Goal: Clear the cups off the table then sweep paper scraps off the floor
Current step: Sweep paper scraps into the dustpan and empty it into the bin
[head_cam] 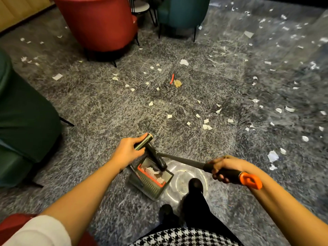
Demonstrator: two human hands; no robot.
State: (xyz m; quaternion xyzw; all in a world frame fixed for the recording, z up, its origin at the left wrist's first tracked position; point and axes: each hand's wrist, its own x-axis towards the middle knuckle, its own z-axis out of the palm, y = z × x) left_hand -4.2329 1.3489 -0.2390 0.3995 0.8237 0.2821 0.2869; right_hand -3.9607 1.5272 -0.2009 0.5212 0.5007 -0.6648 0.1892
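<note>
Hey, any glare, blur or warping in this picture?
Head view: wide-angle warping bends the edges; ring-shaped glare on the glossy floor beside the dustpan; far-right paper scraps look smeared; the left hand on the dustpan handle and right hand on the broom handle are fairly sharp.

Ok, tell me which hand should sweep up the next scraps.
Right. The right hand grips the broom handle, and scraps lie thick on that side. The left hand holds the dustpan by its handle.
</note>
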